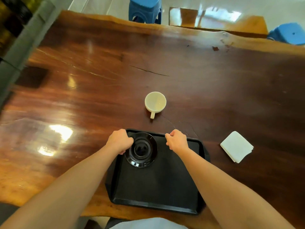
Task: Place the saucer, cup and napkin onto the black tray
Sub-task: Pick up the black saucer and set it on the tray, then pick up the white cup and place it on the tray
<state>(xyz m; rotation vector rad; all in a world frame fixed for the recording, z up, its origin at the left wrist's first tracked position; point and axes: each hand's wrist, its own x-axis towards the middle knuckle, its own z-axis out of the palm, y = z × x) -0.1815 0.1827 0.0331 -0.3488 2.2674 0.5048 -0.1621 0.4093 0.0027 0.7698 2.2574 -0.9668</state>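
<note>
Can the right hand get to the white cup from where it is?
Probably yes. The right hand hovers at the tray's far edge, and only bare table lies between it and the cup.

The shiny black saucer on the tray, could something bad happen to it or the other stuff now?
Maybe. The glossy black saucer sits in the far left corner of the black plastic tray, and the left hand is at its edge; a nudge could tip it over the rim. The white ceramic cup stands on the wooden table beyond the tray, so a hasty reach might knock it. The near tray edge looks close to the table's edge.
</note>
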